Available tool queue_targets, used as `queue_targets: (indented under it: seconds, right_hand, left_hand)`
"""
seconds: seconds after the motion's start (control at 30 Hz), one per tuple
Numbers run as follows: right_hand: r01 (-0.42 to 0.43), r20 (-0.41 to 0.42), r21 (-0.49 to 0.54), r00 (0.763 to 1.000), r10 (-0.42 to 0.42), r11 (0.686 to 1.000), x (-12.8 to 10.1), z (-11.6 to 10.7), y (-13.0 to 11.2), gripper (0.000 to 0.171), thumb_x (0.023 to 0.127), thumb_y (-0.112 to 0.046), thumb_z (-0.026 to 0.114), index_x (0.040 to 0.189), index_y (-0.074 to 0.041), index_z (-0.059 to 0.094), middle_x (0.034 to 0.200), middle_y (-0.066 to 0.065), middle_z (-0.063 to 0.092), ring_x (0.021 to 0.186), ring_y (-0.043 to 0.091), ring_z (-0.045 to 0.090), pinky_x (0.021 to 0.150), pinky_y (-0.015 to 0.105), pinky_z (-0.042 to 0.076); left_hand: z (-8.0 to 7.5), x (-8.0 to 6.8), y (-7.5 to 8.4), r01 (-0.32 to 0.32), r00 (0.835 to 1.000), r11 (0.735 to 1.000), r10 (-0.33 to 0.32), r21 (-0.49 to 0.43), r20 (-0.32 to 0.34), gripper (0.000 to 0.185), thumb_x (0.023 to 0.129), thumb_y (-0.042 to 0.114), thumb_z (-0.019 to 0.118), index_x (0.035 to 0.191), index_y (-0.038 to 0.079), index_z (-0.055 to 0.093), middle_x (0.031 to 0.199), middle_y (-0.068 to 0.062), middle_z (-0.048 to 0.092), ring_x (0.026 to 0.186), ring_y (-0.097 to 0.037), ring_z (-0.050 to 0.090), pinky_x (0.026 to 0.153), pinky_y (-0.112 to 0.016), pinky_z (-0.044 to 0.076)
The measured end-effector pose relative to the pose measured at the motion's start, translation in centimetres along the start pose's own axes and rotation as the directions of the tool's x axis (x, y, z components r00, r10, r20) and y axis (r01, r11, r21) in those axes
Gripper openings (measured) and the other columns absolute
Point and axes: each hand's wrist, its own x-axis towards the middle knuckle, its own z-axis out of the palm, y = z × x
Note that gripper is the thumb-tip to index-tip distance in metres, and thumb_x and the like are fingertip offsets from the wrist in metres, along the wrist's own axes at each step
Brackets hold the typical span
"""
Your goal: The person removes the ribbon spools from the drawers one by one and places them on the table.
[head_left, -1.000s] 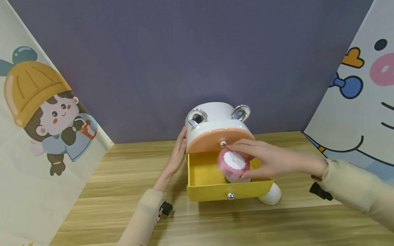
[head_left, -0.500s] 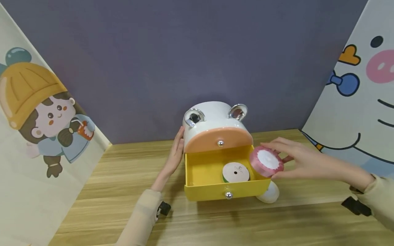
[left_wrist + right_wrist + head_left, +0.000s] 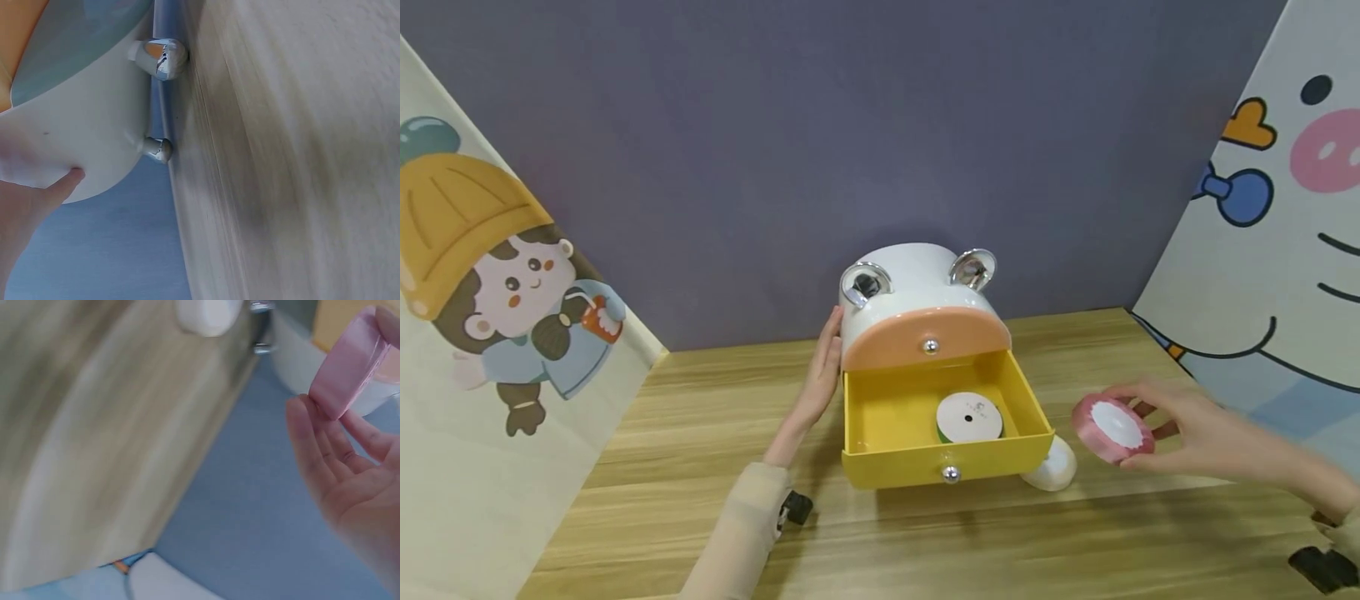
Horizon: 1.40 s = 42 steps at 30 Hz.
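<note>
A white animal-shaped drawer box (image 3: 917,279) with silvery ears stands against the back wall. Its peach upper drawer (image 3: 902,337) is closed; the yellow lower drawer (image 3: 887,467) is pulled out. Inside that lies a ribbon spool (image 3: 958,412) with a white face and green edge. My left hand (image 3: 820,375) rests on the box's left side, fingers extended; the left wrist view shows one fingertip on the white wall (image 3: 94,137). To the right of the drawer, above the table, my right hand (image 3: 1202,429) pinches a pink ribbon spool (image 3: 1112,429) between thumb and fingers.
A rounded white object (image 3: 1052,467) sits on the table by the drawer's front right corner. The wood-grain table (image 3: 715,417) meets a grey back wall (image 3: 775,167). Cartoon-printed panels (image 3: 550,292) stand at left and right.
My right hand has lifted the pink ribbon spool out of the yellow drawer and carried it right, past the drawer's side. The white-faced spool is now uncovered. My left hand stays on the box.
</note>
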Motion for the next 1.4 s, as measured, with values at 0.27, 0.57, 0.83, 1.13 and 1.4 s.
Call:
queue_targets:
  seconds: [0.27, 0.57, 0.83, 1.13, 1.4]
  right_hand:
    - [-0.015, -0.024, 0.003, 1.000, 0.015, 1.000, -1.2, 1.9, 3.7, 0.069, 0.069, -0.017, 0.090, 0.129, -0.007, 0.056, 0.112, 0.002, 0.059, 0.092, -0.011, 0.052, 0.060, 0.019, 0.055]
    - [-0.069, 0.039, 0.049, 0.997, 0.067, 0.996, -2.1, 3.6, 5.9, 0.069, 0.073, -0.022, 0.088, 0.129, -0.003, 0.053, 0.112, 0.005, 0.056, 0.093, -0.012, 0.049, 0.064, 0.019, 0.057]
    - [-0.044, -0.001, -0.057, 0.999, 0.044, 0.997, -2.6, 4.9, 8.5, 0.069, 0.067, -0.025, 0.092, 0.122, -0.003, 0.058, 0.104, 0.002, 0.059, 0.089, -0.014, 0.047, 0.060, 0.017, 0.049]
    - [-0.069, -0.018, -0.188, 0.998, 0.066, 0.980, -2.8, 5.3, 9.1, 0.073, 0.061, -0.037, 0.093, 0.119, -0.006, 0.061, 0.104, -0.001, 0.061, 0.086, -0.011, 0.046, 0.062, 0.018, 0.045]
    - [-0.092, -0.001, -0.249, 0.996, 0.095, 0.964, -2.6, 5.5, 8.9, 0.076, 0.061, -0.045, 0.092, 0.117, -0.004, 0.063, 0.107, 0.003, 0.064, 0.089, -0.007, 0.050, 0.067, 0.019, 0.049]
  left_hand:
    - [0.0, 0.1, 0.0, -0.020, 1.000, 1.000, 0.020, 0.008, -0.012, 0.051, 0.108, 0.010, 0.025, 0.159, 0.006, 0.017, 0.168, -0.017, 0.008, 0.154, -0.036, 0.014, 0.126, -0.055, 0.013]
    - [0.0, -0.1, -0.2, -0.010, 1.000, 1.000, 0.010, 0.013, 0.006, 0.051, 0.109, 0.012, 0.024, 0.159, 0.008, 0.016, 0.168, -0.015, 0.006, 0.154, -0.036, 0.014, 0.127, -0.054, 0.012]
    - [0.0, 0.0, -0.1, -0.002, 1.000, 1.000, 0.002, 0.014, 0.005, 0.051, 0.109, 0.012, 0.023, 0.160, 0.008, 0.015, 0.168, -0.015, 0.006, 0.155, -0.035, 0.013, 0.127, -0.054, 0.012]
    - [0.0, 0.1, -0.2, 0.000, 1.000, 1.000, 0.000, 0.008, 0.001, 0.052, 0.109, 0.014, 0.024, 0.160, 0.010, 0.015, 0.169, -0.012, 0.006, 0.155, -0.032, 0.014, 0.127, -0.051, 0.013]
    - [0.0, 0.2, -0.2, -0.013, 1.000, 1.000, 0.013, 0.010, -0.002, 0.051, 0.109, 0.012, 0.024, 0.159, 0.008, 0.016, 0.168, -0.017, 0.007, 0.155, -0.035, 0.014, 0.127, -0.053, 0.014]
